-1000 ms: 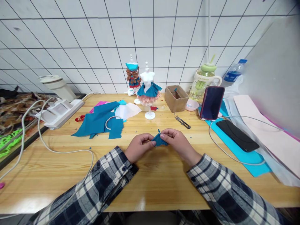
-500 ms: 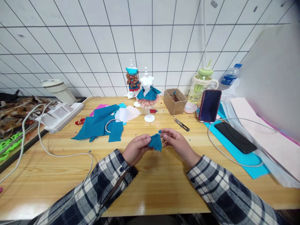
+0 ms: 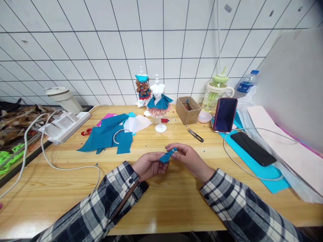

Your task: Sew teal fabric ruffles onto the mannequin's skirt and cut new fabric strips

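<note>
A small teal gathered paper bundle (image 3: pixel 167 156), tied with a pale band near its narrow end, is held between my hands over the wooden table. The fingers of my left hand (image 3: pixel 151 165) are closed around its wide, fringed end. My right hand (image 3: pixel 188 158) pinches the narrow end by the tie. Behind them a white mannequin (image 3: pixel 157 90) stands on a round base, dressed in a teal and pink skirt. A second dressed mannequin (image 3: pixel 143 88) is farther back.
Teal sheets (image 3: pixel 107 132) with a white ring (image 3: pixel 116 134) lie at the left. Small snips (image 3: pixel 195 135), a cardboard box (image 3: pixel 188 116), a pink bowl (image 3: pixel 204 117), an upright phone (image 3: pixel 225 115) and a black phone (image 3: pixel 253 148) are on the right. A power strip (image 3: pixel 66 129) and cables lie left.
The teal bundle has tilted from hanging down to slanting, its wide end toward my left hand. My right hand has moved slightly lower and its fingers now reach behind the bundle.
</note>
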Available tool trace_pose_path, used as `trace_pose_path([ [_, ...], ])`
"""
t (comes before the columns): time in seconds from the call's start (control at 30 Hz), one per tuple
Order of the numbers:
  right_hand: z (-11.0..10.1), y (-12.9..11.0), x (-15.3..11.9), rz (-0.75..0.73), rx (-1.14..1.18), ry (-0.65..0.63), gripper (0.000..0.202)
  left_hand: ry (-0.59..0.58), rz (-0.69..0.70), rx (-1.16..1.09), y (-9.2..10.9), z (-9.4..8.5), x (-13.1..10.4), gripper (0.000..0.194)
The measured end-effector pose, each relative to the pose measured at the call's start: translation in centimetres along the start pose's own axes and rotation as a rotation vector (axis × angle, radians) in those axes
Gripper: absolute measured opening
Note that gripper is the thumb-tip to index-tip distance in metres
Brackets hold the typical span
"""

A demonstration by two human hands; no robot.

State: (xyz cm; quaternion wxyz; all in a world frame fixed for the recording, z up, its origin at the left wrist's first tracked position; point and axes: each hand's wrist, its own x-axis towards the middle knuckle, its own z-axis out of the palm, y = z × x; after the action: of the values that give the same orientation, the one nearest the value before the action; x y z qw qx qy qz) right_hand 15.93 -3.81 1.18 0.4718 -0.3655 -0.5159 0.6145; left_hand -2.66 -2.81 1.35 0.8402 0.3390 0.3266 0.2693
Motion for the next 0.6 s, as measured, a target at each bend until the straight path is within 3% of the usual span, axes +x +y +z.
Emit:
trace_pose_path([
  [0.17,-0.15,0.41,0.39,0.066,-0.048,0.109,0.029,0.327,0.426,0.56,-0.09,0.23,0.41,0.03],
  [0.23,-0.24,0.52,0.43,0.065,-0.16,0.142,0.028,0.378,0.528,0.672,0.18,0.15,0.29,0.042],
  [0.37,0.0,0.54,0.21,0.058,-0.348,0.117,0.022,0.327,0.489,0.789,0.58,0.25,0.05,0.041],
  [0.47,0.15,0.59,0.14,0.12,-0.254,0.078,0.024,0.364,0.426,0.849,0.57,0.5,0.16,0.03],
  [0.6,-0.38,0.74,0.39,0.168,-0.157,0.062,0.033,0.36,0.418,0.702,0.45,0.3,0.41,0.028],
])
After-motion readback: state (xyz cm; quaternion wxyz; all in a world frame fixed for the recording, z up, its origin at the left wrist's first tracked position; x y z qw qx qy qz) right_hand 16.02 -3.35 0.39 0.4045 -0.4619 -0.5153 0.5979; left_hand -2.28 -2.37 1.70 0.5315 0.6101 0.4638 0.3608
